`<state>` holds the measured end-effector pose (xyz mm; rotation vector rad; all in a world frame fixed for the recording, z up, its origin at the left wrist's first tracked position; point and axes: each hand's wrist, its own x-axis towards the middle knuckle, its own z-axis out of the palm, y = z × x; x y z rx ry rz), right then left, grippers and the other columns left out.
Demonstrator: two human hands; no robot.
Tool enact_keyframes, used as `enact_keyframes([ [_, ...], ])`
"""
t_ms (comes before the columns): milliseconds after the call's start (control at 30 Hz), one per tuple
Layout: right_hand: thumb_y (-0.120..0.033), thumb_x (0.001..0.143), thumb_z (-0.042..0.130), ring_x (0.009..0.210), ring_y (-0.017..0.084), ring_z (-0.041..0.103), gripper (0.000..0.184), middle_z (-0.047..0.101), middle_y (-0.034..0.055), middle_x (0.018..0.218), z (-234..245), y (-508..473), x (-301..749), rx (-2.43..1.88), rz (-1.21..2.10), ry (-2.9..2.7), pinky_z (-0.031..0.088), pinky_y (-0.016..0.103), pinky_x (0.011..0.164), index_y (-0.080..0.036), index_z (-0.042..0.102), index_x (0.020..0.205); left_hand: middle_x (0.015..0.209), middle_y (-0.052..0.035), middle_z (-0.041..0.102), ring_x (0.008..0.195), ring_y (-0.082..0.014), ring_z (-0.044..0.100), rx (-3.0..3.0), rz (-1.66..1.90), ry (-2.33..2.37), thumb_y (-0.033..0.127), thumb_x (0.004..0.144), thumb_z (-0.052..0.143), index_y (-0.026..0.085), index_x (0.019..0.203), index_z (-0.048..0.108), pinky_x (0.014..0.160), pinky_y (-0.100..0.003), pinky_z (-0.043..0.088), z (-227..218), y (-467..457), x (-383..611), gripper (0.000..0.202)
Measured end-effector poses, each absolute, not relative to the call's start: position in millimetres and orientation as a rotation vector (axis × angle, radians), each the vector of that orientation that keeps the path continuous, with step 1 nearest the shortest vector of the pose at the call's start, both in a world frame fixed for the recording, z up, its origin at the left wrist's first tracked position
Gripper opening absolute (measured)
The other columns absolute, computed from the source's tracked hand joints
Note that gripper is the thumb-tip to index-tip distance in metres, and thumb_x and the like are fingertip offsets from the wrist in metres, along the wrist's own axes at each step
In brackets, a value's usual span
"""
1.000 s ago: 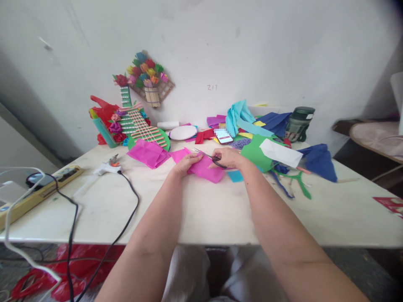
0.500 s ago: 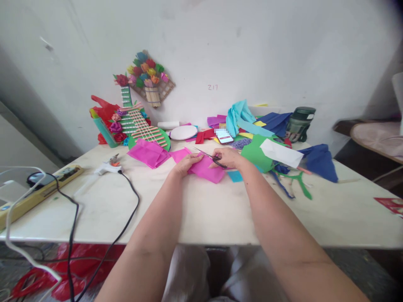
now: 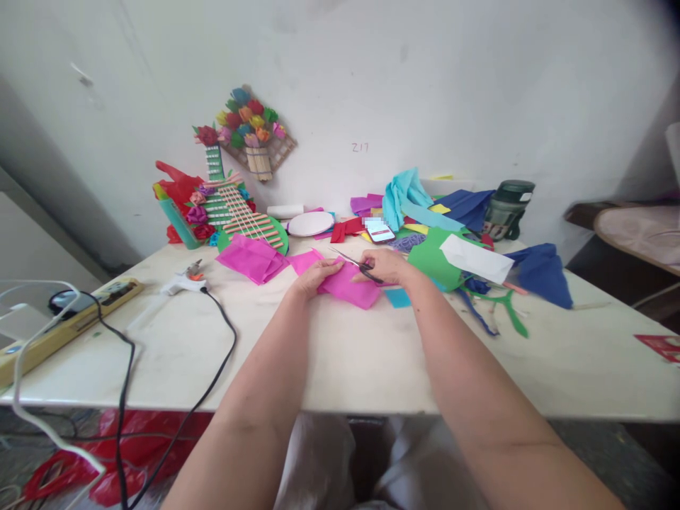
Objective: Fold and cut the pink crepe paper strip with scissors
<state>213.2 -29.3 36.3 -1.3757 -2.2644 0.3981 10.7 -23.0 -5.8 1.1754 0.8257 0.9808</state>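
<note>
Pink paper lies on the white table at its middle, its left edge gripped by my left hand. My right hand is closed round the black handles of a pair of scissors. The blades point left, over the upper part of the pink paper and close to my left fingertips; whether they cut into it I cannot tell. Left of my hands is a folded stack of pink paper. A small blue paper piece sits just under my right wrist.
A glue gun with a black cord and a power strip lie at left. Behind stand a flower-decorated craft guitar and a teal tube. A phone, green paper and a dark bottle are to the right.
The whole view has shifted very slightly. My hands, the scissors and the pink paper keep practically the same places.
</note>
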Motion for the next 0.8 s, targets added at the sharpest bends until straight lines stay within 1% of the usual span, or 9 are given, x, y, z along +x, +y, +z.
enact_keyframes([
  [167, -0.050, 0.061, 0.068, 0.061, 0.013, 0.052, 0.031, 0.064, -0.0012, 0.070, 36, -28, 215, -1.470, 0.348, -2.104, 0.032, 0.023, 0.053, -0.023, 0.063, 0.076, 0.075, -0.0054, 0.069, 0.064, -0.0137, 0.062, 1.156, 1.026, 0.792, 0.035, 0.061, 0.077, 0.013, 0.086, 0.071, 0.062, -0.023, 0.049, -6, -22, 10, 0.033],
  [233, -0.049, 0.063, 0.068, 0.060, 0.014, 0.053, 0.031, 0.064, -0.0008, 0.068, 32, -23, 216, -1.472, 0.381, -2.003, 0.034, 0.023, 0.054, -0.022, 0.063, 0.076, 0.074, -0.0054, 0.069, 0.064, -0.0139, 0.062, 1.145, 1.074, 0.781, 0.036, 0.061, 0.077, 0.013, 0.086, 0.071, 0.063, -0.024, 0.049, -7, -20, 9, 0.034],
  [333, -0.047, 0.061, 0.070, 0.058, 0.014, 0.054, 0.034, 0.063, -0.0002, 0.064, 25, -14, 220, -1.355, 0.571, -1.846, 0.037, 0.023, 0.052, -0.020, 0.061, 0.078, 0.073, -0.0050, 0.069, 0.064, -0.0138, 0.062, 1.123, 1.153, 0.777, 0.037, 0.061, 0.077, 0.014, 0.086, 0.071, 0.062, -0.024, 0.048, -8, -16, 8, 0.034],
  [433, -0.041, 0.055, 0.076, 0.056, 0.014, 0.055, 0.039, 0.063, -0.0002, 0.064, 22, -11, 221, -1.193, 0.896, -1.727, 0.041, 0.024, 0.050, -0.018, 0.058, 0.081, 0.075, -0.0060, 0.069, 0.064, -0.0134, 0.062, 1.114, 1.207, 0.755, 0.038, 0.062, 0.077, 0.013, 0.089, 0.071, 0.063, -0.023, 0.048, -8, -14, 7, 0.037],
  [500, -0.034, 0.050, 0.079, 0.059, 0.014, 0.058, 0.044, 0.064, -0.0005, 0.065, 25, -15, 221, -1.130, 1.044, -1.644, 0.044, 0.024, 0.054, -0.018, 0.055, 0.083, 0.075, -0.0057, 0.069, 0.064, -0.0127, 0.061, 1.109, 1.230, 0.746, 0.037, 0.062, 0.076, 0.013, 0.088, 0.071, 0.062, -0.022, 0.047, -8, -15, 6, 0.036],
  [567, -0.026, 0.047, 0.081, 0.066, 0.015, 0.061, 0.047, 0.065, -0.0009, 0.066, 30, -20, 221, -1.110, 1.109, -1.573, 0.047, 0.025, 0.060, -0.018, 0.053, 0.083, 0.074, -0.0045, 0.069, 0.062, -0.0120, 0.060, 1.096, 1.248, 0.750, 0.037, 0.062, 0.077, 0.014, 0.086, 0.071, 0.060, -0.022, 0.046, -7, -15, 6, 0.034],
  [667, -0.022, 0.046, 0.082, 0.071, 0.015, 0.063, 0.048, 0.065, -0.0019, 0.066, 34, -26, 221, -1.089, 1.176, -1.518, 0.048, 0.025, 0.066, -0.019, 0.052, 0.083, 0.072, -0.0028, 0.068, 0.062, -0.0113, 0.060, 1.076, 1.266, 0.758, 0.036, 0.062, 0.077, 0.015, 0.084, 0.071, 0.059, -0.021, 0.045, -7, -15, 6, 0.031],
  [733, -0.022, 0.046, 0.081, 0.066, 0.014, 0.062, 0.047, 0.063, -0.0034, 0.062, 34, -27, 221, -1.100, 1.187, -1.513, 0.048, 0.024, 0.061, -0.019, 0.052, 0.083, 0.072, -0.0022, 0.068, 0.061, -0.0107, 0.059, 1.069, 1.271, 0.761, 0.036, 0.062, 0.077, 0.015, 0.084, 0.071, 0.059, -0.021, 0.045, -8, -15, 5, 0.031],
  [800, -0.022, 0.046, 0.080, 0.056, 0.012, 0.058, 0.046, 0.059, -0.0053, 0.057, 34, -26, 222, -1.123, 1.153, -1.512, 0.044, 0.022, 0.053, -0.019, 0.052, 0.082, 0.074, -0.0020, 0.068, 0.062, -0.0106, 0.060, 1.067, 1.277, 0.763, 0.036, 0.062, 0.077, 0.016, 0.085, 0.071, 0.060, -0.021, 0.045, -8, -14, 5, 0.031],
])
